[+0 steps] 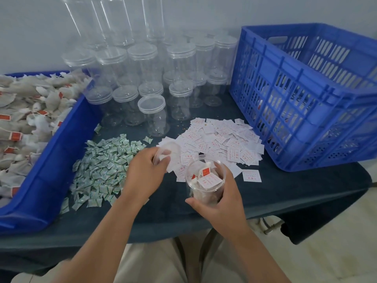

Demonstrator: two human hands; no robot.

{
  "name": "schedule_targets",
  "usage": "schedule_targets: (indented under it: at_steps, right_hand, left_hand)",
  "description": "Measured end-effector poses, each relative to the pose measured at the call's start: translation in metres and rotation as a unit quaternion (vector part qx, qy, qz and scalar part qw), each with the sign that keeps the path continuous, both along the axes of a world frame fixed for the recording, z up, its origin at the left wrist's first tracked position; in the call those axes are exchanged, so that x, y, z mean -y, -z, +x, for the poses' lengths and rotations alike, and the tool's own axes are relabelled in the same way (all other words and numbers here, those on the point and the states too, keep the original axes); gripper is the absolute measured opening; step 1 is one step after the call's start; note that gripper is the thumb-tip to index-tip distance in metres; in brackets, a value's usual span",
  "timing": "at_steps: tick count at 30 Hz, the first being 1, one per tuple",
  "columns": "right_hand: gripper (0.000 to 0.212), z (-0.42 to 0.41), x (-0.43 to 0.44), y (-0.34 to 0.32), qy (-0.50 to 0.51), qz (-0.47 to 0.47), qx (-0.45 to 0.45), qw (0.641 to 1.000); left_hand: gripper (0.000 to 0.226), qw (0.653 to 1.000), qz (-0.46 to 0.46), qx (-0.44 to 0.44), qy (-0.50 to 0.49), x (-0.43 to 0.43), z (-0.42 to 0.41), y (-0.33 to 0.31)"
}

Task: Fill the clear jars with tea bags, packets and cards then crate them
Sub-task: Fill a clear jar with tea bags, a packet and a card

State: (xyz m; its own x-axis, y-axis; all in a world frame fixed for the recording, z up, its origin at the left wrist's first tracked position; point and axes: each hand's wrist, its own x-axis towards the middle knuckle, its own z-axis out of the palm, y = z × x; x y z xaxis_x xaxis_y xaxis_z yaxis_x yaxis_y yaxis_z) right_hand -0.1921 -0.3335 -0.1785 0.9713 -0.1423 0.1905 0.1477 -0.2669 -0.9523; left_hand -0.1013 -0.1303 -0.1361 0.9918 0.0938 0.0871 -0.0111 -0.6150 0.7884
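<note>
The right hand (221, 198) is at about 5 o'clock from the middle of the table (285, 188). It grasps an open clear jar (192, 170), with the thumb across the near side of the base and the fingers wrapped up the far wall. The jar is tilted so its mouth faces the camera. Inside it are white tea bags with red tags (204, 194), and a white card printed in red (209, 180) lies on top of them. The left hand (145, 170), just beside it at 9 o'clock, is partly closed and pinches a clear round lid (168, 152) between thumb and fingertips. It holds the lid over the near edge of the loose card pile (224, 139); lid and jar mouth are close but apart. One card (251, 175) lies alone at 3 o'clock from the jar. At 9 o'clock from the left hand a heap of small green-and-white packets (102, 166) is spread on the dark cloth. Beyond it at 9 to 10 o'clock a blue tray (67, 139) is piled with tea bags (24, 111). A cluster of empty lidded jars (151, 103) stands at 12 o'clock, with taller clear tubes (120, 19) behind them against the wall. A blue slatted crate (295, 99) sits at 2 o'clock; what is behind its slats is too hidden to make out.
</note>
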Motion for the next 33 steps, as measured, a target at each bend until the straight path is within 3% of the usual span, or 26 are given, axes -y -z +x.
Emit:
schedule_targets:
  at_steps: [3, 5, 7, 11, 15, 19, 22, 24, 26, 29, 31, 33]
  right_hand:
    - [0.1, -0.004, -0.005, -0.013, -0.062, 0.033, -0.018, 0.997]
    - [0.102, -0.004, -0.01, -0.019, -0.085, 0.011, -0.022, 0.996]
    - [0.105, -0.004, -0.012, -0.025, -0.092, -0.028, -0.017, 0.995]
    - [0.099, -0.006, -0.017, -0.038, -0.111, -0.102, -0.031, 0.988]
    - [0.098, -0.009, -0.023, -0.049, -0.113, -0.123, -0.059, 0.984]
    - [0.091, -0.018, -0.029, -0.055, -0.094, -0.189, -0.015, 0.977]
    - [0.075, -0.02, -0.027, -0.061, -0.089, -0.189, -0.012, 0.978]
    - [0.066, -0.017, -0.019, -0.071, -0.116, -0.159, -0.039, 0.98]
    - [0.061, -0.01, -0.008, -0.075, -0.21, -0.05, -0.051, 0.975]
    - [0.057, -0.009, 0.002, -0.079, -0.34, 0.085, -0.065, 0.934]
    - [0.054, -0.007, 0.003, -0.074, -0.333, 0.094, -0.084, 0.934]
    - [0.061, -0.011, -0.003, -0.068, -0.258, 0.064, -0.087, 0.96]
  left_hand:
    - [0.016, 0.965, -0.252, -0.026, 0.066, 0.007, -0.013, -0.021]
    - [0.035, 0.935, -0.301, -0.029, 0.186, 0.005, -0.023, -0.035]
    - [0.055, 0.931, -0.233, -0.007, 0.28, -0.001, -0.033, -0.051]
    - [0.085, 0.93, 0.024, -0.005, 0.367, -0.007, -0.046, -0.073]
    - [0.082, 0.933, 0.125, -0.026, 0.336, 0.001, -0.06, -0.086]
    - [0.094, 0.943, 0.206, -0.037, 0.259, 0.011, -0.069, -0.093]
    - [0.1, 0.942, 0.18, -0.045, 0.281, 0.014, -0.072, -0.099]
    - [0.083, 0.936, 0.13, 0.016, 0.327, 0.015, -0.072, -0.102]
    - [0.054, 0.92, 0.032, 0.094, 0.38, 0.016, -0.072, -0.1]
    - [0.043, 0.895, -0.084, 0.104, 0.425, 0.015, -0.072, -0.093]
    - [0.036, 0.901, -0.091, 0.104, 0.411, 0.011, -0.07, -0.09]
    - [0.042, 0.926, -0.068, 0.095, 0.359, 0.007, -0.068, -0.084]
